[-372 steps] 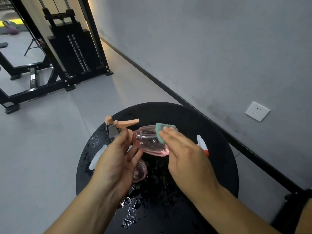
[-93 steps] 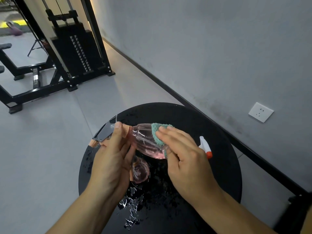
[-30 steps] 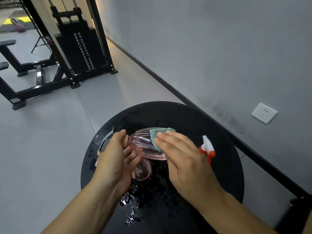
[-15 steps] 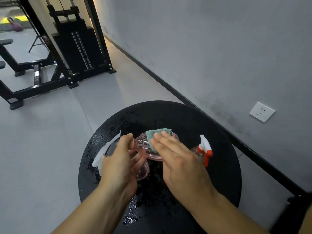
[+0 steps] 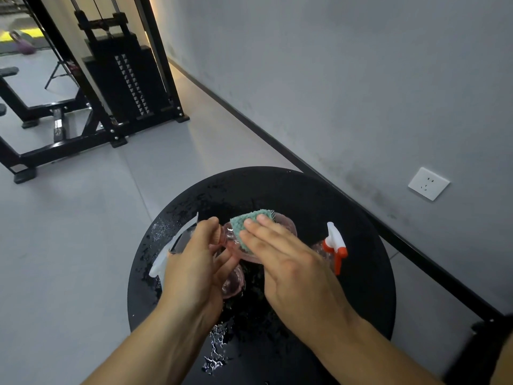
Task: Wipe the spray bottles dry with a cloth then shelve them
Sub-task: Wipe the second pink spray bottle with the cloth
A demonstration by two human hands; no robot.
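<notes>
Fingers [image 5: 263, 232] press cloth [image 5: 245, 226] onto bottle [image 5: 230, 240].

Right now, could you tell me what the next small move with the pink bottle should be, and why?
Probably turn the pink bottle a little in the left hand so the green cloth under the right hand reaches an unwiped side. The cloth covers only one patch, and the black table below is wet, so setting the bottle down seems premature.

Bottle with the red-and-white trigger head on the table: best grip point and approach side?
Judging from this view, grip the red-and-white trigger bottle at the neck just under the head, coming from above and the right. The head sticks up clear; the right hand hides most of its pink body.
</notes>
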